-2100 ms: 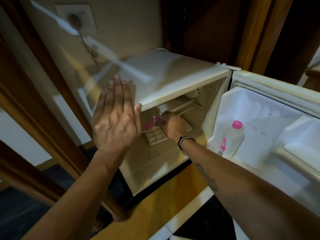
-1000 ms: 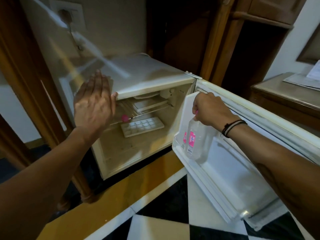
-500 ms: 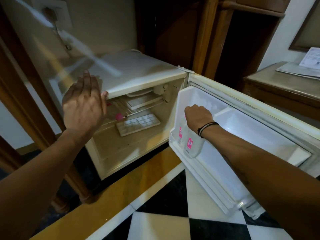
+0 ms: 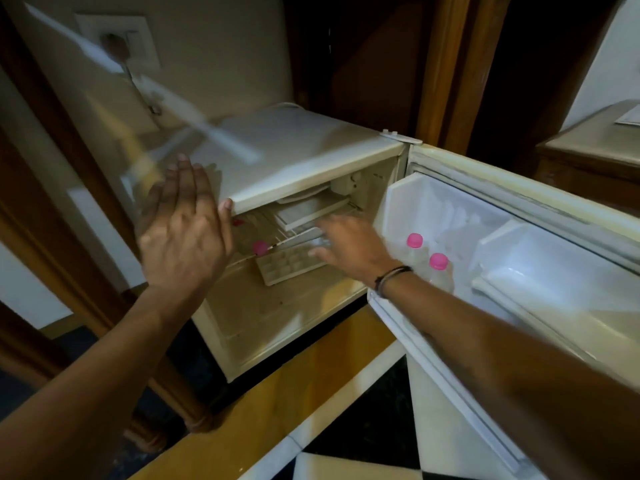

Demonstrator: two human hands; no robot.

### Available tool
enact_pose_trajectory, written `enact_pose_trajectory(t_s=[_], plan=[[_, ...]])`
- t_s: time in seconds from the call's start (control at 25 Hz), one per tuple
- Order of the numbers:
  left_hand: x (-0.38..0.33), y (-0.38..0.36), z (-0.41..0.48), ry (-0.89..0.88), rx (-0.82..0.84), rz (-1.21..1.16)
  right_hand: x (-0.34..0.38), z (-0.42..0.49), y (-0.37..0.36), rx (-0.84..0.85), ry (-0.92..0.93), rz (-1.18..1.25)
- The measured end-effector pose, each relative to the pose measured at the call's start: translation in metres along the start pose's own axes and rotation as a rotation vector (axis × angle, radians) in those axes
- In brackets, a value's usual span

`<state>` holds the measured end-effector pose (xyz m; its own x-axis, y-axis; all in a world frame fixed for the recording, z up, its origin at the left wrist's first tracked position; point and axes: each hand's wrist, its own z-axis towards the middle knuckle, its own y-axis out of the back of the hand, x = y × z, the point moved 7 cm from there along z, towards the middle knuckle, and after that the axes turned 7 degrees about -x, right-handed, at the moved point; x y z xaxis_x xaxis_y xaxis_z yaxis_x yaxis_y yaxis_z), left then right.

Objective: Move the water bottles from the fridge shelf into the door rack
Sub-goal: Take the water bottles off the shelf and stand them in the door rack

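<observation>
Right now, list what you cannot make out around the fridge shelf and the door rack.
- Head view: right hand is motion-blurred, so contact with the shelf is unclear.
- Shelf bottles: only pink caps show; the left hand and fridge edge hide the rest, so the count is uncertain.
- Door rack bottles: lower bodies hidden by the right forearm.
- Door rack: lower end cut off by the frame edge.

**Fridge shelf, fridge floor, door rack: contents**

Wire fridge shelf [image 4: 277, 233]: one pink-capped bottle [image 4: 259, 247] lying at its front edge, a second pink cap [image 4: 238, 222] further left, partly hidden. White ice tray [image 4: 289, 265] tilted on fridge floor [image 4: 277, 306] just below the shelf. Door rack [image 4: 391, 306]: two upright pink-capped bottles, left one [image 4: 414, 245], right one [image 4: 439, 268], side by side.
</observation>
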<state>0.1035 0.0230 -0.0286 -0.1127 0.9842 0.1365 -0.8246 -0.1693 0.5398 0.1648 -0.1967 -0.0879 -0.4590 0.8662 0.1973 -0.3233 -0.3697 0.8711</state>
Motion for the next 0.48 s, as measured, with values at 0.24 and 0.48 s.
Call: enact_pose_trajectory(t_s=[0.24,0.48], plan=[[0.000,-0.013,0.000,0.004,-0.003,0.004,0.034,0.056,-0.095,-0.065,0.023,-0.023],[0.000,-0.014,0.000,0.002,-0.013,0.010,0.038,0.067,-0.116,-0.074,-0.099,0.251]])
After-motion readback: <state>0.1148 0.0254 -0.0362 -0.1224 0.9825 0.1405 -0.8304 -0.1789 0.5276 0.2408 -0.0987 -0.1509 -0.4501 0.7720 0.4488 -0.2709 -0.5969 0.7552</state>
